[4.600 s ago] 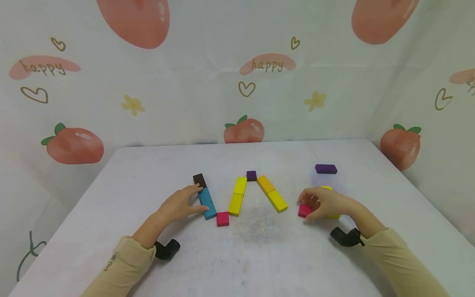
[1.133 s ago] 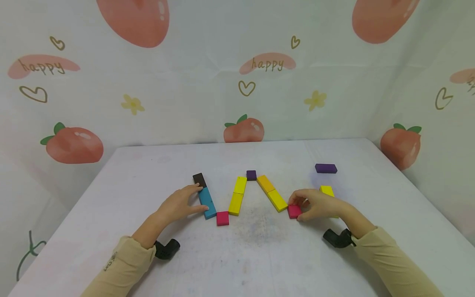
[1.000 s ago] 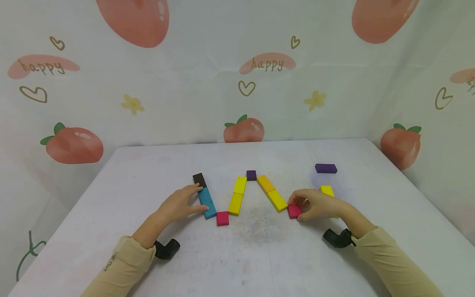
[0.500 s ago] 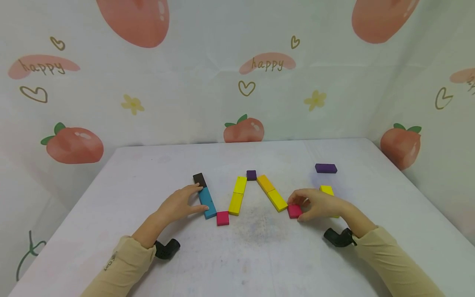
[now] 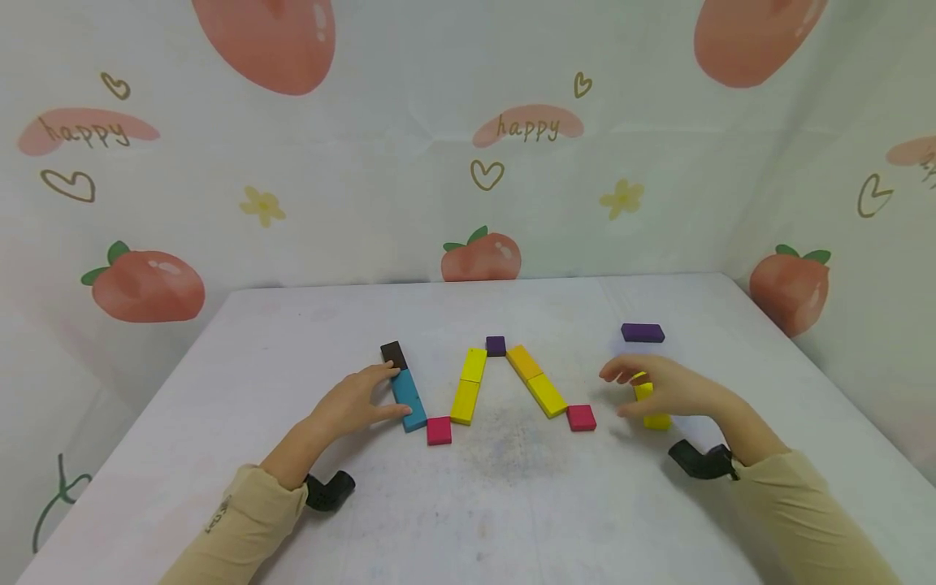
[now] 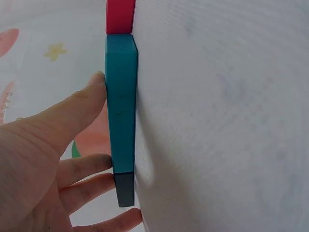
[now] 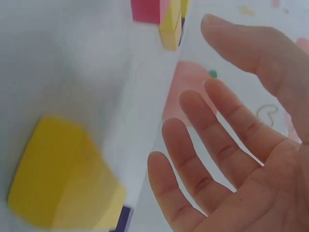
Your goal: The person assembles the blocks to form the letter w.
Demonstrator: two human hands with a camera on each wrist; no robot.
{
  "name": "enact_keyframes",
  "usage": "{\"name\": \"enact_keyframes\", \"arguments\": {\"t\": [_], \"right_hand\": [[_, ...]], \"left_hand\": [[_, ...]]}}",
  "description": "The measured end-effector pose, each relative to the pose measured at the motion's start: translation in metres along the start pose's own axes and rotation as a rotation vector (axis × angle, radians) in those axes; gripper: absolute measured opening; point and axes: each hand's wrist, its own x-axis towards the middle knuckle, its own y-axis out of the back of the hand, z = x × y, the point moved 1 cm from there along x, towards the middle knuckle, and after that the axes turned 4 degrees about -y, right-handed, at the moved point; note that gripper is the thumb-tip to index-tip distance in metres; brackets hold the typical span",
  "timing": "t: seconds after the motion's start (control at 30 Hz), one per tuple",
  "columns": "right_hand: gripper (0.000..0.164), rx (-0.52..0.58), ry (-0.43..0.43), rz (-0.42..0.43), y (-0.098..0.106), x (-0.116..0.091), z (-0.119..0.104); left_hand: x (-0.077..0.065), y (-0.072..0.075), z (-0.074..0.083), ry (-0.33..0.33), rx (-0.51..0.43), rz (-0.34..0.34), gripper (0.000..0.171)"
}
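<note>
My left hand [image 5: 354, 398] touches the blue block [image 5: 409, 400] with thumb and fingertips, the black block [image 5: 393, 354] joined at its far end. In the left wrist view these fingers are extended along the block's face. A red square block [image 5: 439, 431] meets the blue one's near end. To the right, my right hand [image 5: 669, 383] hovers with spread fingers, holding nothing, partly over a yellow block [image 5: 658, 422]. Left of it a second red block [image 5: 581, 418] lies against the lower end of a slanted yellow block [image 5: 547, 396], below an orange-yellow block [image 5: 522, 362].
Two yellow blocks [image 5: 465, 401] lie end to end between the left red block and a small purple block [image 5: 496, 346], so the pieces form a zigzag. A longer purple block [image 5: 643, 333] lies at the back right of the white table [image 5: 468, 520]. Printed cloth [image 5: 380, 203] hangs behind.
My right hand brought the red block left against the slanted yellow block's end, let it go, then rose and drew back to the right. The left hand has stayed put.
</note>
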Motion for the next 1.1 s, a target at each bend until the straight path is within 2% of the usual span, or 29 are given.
{"name": "enact_keyframes", "arguments": {"t": [0.2,0.4,0.57,0.77,0.9,1.1], "right_hand": [[0.045,-0.017,-0.027,0.062,0.009,-0.009,0.013],[0.061,-0.004,-0.056,0.098,0.014,-0.017,0.03],[0.075,0.032,-0.065,0.063,0.015,-0.023,0.043],[0.088,0.021,-0.071,0.011,0.01,-0.026,0.051],[0.092,-0.011,-0.067,0.002,0.008,-0.027,0.051],[0.093,-0.032,-0.109,-0.019,0.006,-0.027,0.049]], "left_hand": [[0.0,0.0,0.0,0.004,-0.003,-0.001,0.069],[-0.001,-0.001,0.0,0.008,0.002,-0.003,0.07],[-0.001,0.0,0.0,0.005,-0.001,-0.001,0.07],[-0.001,0.0,0.0,0.005,0.001,-0.001,0.069],[-0.001,0.0,0.0,-0.001,0.004,0.001,0.069],[-0.001,0.0,0.0,-0.007,0.007,0.005,0.069]]}}
